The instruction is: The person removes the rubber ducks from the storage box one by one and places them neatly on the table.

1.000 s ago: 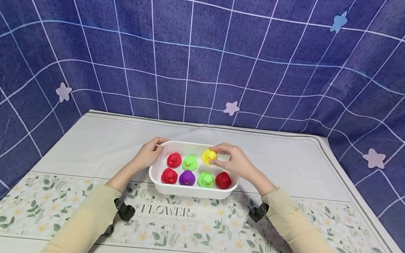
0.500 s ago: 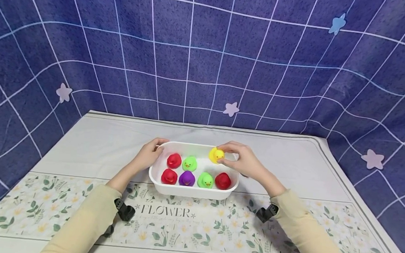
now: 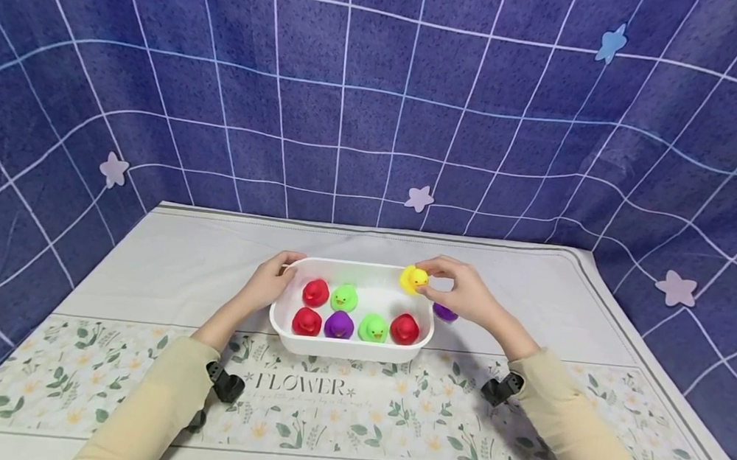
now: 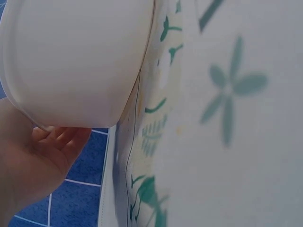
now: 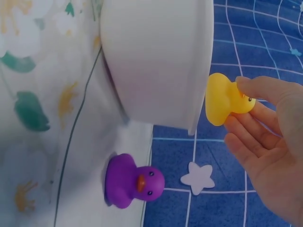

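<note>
My right hand (image 3: 462, 292) pinches a yellow rubber duck (image 3: 413, 279) by its head between thumb and fingers, raised at the white tub's back right corner. In the right wrist view the yellow duck (image 5: 221, 100) is off the table, beside the tub's rim. The tub (image 3: 346, 349) stands on the table, gripped at its left end by my left hand (image 3: 267, 280). In the left wrist view its fingers (image 4: 71, 144) reach round the tub's outer wall. Inside lie red ducks (image 3: 316, 292), green ducks (image 3: 344, 298) and one purple duck (image 3: 339, 324).
A second purple duck (image 5: 125, 182) sits on the table just outside the tub's right end, partly hidden by my right hand in the head view. A flower-print band (image 3: 296, 430) crosses the white tablecloth. Behind the table hangs a blue gridded curtain (image 3: 373, 112).
My right hand has carried the yellow duck rightward from over the tub to its back right corner. This uncovers the purple duck outside. My left hand has stayed on the tub.
</note>
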A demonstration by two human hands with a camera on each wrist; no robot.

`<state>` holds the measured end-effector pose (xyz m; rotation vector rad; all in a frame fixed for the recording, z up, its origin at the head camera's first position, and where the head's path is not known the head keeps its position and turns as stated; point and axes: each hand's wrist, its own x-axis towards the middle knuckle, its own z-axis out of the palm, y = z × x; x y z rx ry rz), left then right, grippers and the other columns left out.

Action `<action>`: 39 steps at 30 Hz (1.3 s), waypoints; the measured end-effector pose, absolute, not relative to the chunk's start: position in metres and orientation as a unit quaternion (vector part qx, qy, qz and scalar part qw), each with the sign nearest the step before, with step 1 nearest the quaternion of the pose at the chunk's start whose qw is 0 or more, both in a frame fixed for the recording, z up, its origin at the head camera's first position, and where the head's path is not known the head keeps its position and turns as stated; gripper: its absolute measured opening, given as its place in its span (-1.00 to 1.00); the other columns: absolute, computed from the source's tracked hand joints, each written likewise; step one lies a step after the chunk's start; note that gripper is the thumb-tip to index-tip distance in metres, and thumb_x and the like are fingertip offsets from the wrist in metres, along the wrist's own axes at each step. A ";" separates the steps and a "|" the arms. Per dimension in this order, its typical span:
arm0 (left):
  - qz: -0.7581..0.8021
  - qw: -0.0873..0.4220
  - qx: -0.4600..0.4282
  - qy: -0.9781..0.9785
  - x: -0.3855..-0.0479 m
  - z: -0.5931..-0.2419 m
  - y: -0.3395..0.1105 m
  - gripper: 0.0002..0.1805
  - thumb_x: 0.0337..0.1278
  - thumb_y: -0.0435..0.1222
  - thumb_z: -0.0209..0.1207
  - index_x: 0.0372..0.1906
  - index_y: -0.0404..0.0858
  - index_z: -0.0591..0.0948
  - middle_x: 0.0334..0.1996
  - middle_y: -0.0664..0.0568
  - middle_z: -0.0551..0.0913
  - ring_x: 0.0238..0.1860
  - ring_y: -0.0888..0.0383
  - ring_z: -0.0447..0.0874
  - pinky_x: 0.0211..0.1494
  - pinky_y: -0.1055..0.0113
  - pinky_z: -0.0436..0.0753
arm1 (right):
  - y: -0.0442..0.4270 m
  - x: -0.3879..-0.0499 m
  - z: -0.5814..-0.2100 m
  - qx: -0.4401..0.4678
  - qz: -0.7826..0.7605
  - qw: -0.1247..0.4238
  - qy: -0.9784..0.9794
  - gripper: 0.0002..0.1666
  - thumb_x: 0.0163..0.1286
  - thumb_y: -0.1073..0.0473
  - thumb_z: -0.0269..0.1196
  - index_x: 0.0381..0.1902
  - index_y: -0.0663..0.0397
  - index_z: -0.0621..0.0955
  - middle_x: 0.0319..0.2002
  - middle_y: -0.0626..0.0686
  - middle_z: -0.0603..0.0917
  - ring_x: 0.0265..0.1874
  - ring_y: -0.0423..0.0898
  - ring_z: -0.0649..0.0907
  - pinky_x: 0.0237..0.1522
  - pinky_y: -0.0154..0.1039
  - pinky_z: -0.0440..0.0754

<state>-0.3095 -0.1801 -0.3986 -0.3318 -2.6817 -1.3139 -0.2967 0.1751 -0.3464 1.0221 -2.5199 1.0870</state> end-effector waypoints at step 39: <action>-0.451 0.072 -0.119 -0.882 -0.311 -0.402 -0.182 -0.66 0.35 -0.41 -0.09 0.16 -0.41 0.42 0.07 -0.32 0.51 0.04 -0.20 0.55 0.07 0.02 0.56 | 0.233 -0.298 -0.369 0.285 0.368 0.122 -0.877 -0.59 0.13 0.33 0.36 -0.02 0.31 0.60 -0.09 0.22 0.65 -0.10 0.13 0.64 0.03 0.00 0.57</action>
